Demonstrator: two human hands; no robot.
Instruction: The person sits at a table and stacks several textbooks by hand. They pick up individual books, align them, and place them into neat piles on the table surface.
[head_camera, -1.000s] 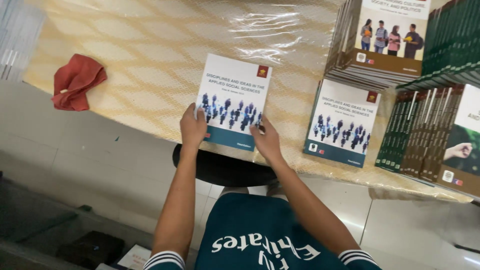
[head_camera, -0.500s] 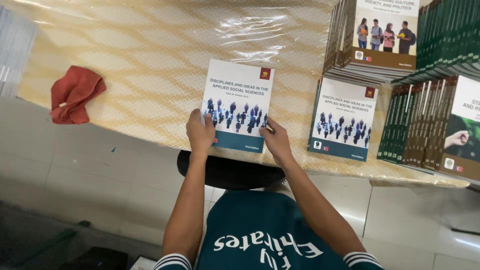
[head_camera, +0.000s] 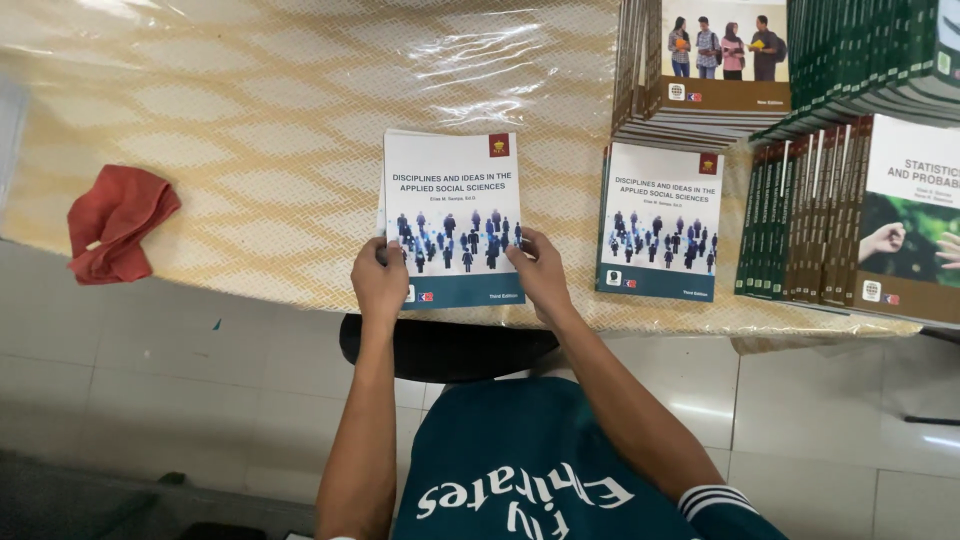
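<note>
Left hand (head_camera: 378, 283) clamps the book (head_camera: 453, 215) at its lower-left edge, fingers (head_camera: 372, 262) curled over the cover, so the grip is closed on it. Right hand (head_camera: 541, 275) pins the lower-right edge the same way, thumb on the cover.

Book lies flat on the table (head_camera: 260, 130), near edge, cover up, spine side at 9 o'clock. Under it more page edges show at the top-left corner; cannot tell whether that is a second copy.

To handle it well, as I judge it: keep both thumbs near the bottom corners, press evenly and square the edges against the table. The plastic sheet is slick, so a one-sided push would likely skew the book.

Materials:
- Book: glossy softcover, white top, teal band at the bottom, thin rectangular slab.
- Table: woven-pattern cream cloth under clear, wrinkled, shiny plastic.
- Same-cover copy (head_camera: 660, 220) at 3 o'clock, flat, close but apart.
- Tan-cover stack (head_camera: 705, 70) at 1 o'clock, fanned page edges.
- Green-spined books (head_camera: 800, 210) farther right, packed in rows.
- Red cloth (head_camera: 115, 222) at 9 o'clock, crumpled, soft, well apart at the table edge.
- Black stool (head_camera: 445, 345) just below the table edge.
</note>
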